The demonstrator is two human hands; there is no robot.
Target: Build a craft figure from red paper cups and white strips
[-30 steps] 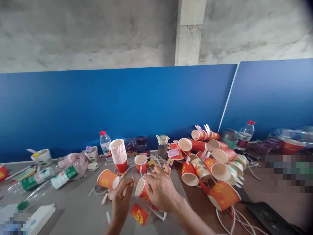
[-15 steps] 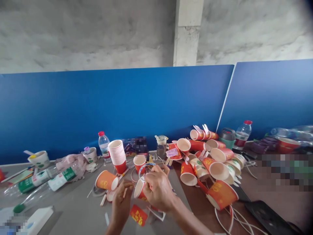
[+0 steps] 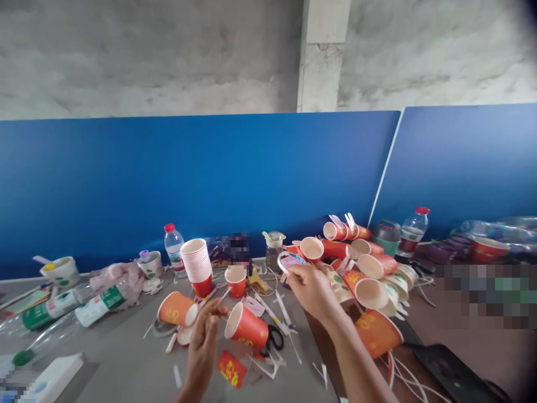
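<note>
My right hand [image 3: 308, 288] grips a roll of tape [image 3: 280, 263], a pale ring with a whitish edge, in front of the pile of cups. Lower left of it, my left hand [image 3: 205, 327] is raised with fingers bent together; a thin pale strip [image 3: 225, 295] shows by its fingertips, and I cannot tell whether it is held. Between the hands a red paper cup [image 3: 249, 329] lies on its side, mouth toward the left hand. Black scissors [image 3: 273, 339] lie partly behind it. A red paper piece with yellow print [image 3: 231, 368] is nearer me.
A stack of paper cups [image 3: 196, 266] stands behind the left hand, near an orange cup lying down [image 3: 174, 309]. Many joined cups [image 3: 371, 292] are heaped at right. Markers [image 3: 272, 316], a yellow clip [image 3: 257, 281], plastic bottles [image 3: 100, 302] and a blue partition [image 3: 201, 179] are around.
My right hand has moved right and away from me, carrying the tape roll from the red cup toward the pile. The lying cup and scissors are now uncovered. My left hand has shifted slightly.
</note>
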